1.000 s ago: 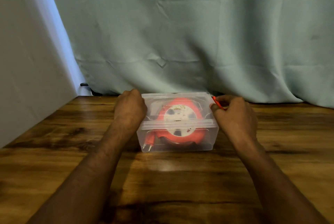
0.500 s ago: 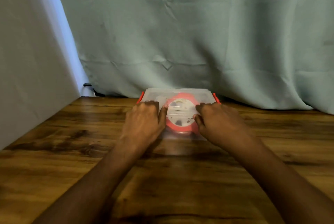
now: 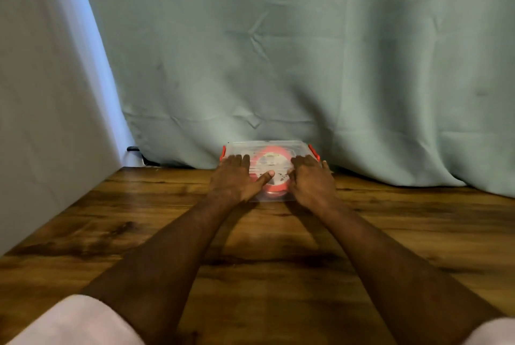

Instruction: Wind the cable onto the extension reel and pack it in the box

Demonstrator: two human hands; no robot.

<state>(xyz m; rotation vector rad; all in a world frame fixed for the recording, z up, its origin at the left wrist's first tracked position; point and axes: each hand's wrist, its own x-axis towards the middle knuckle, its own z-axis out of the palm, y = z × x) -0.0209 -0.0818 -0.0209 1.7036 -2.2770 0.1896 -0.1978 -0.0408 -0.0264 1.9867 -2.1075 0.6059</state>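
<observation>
Pushed back to the curtain (image 3: 278, 66), clear plastic box (image 3: 269, 147) under both flat hands.

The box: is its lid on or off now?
On. The clear lid covers the box, the red reel shows through it, and both the left hand and right hand press it.

Two bare arms come in from the bottom of the picture. Each one ends in a bare hand, the left hand (image 3: 237, 177) and the right hand (image 3: 312, 180). No gloves, rings or watch show on them. Short sleeves sit high up on the arms, a pale pink left sleeve (image 3: 75, 322) and a pale right sleeve (image 3: 493, 333). The cloth looks soft and plain, with no marks.
</observation>
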